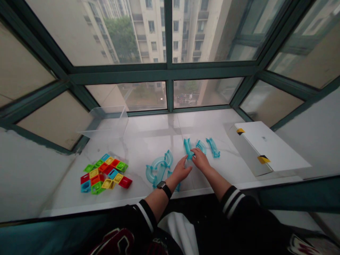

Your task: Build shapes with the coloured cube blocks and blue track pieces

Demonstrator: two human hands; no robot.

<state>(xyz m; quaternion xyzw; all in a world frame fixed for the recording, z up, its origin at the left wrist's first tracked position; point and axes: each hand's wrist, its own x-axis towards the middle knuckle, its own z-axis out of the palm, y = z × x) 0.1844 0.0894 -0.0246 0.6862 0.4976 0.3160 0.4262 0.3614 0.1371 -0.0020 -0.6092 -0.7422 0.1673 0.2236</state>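
A straight, see-through blue track piece (187, 144) lies on the white sill in front of me. My right hand (200, 159) has its fingertips closed on the right side of this piece. At its near end is my left hand (181, 170), fingers stretched toward it and thumb held apart. Just right of the piece is a curved blue track piece (201, 146), partly behind my right hand. Farther right lies another straight blue track piece (213, 147). Several curved and straight blue pieces (158, 167) are grouped left of my left hand, which with its wrist hides some of them.
Red, yellow, green and blue square pieces (106, 173) lie in a cluster on the left of the sill (148, 131). Behind them stands a clear plastic bin (111, 122). A white box (268, 147) with black-and-yellow corner marks sits at the right. Green-framed windows (168, 74) enclose the sill.
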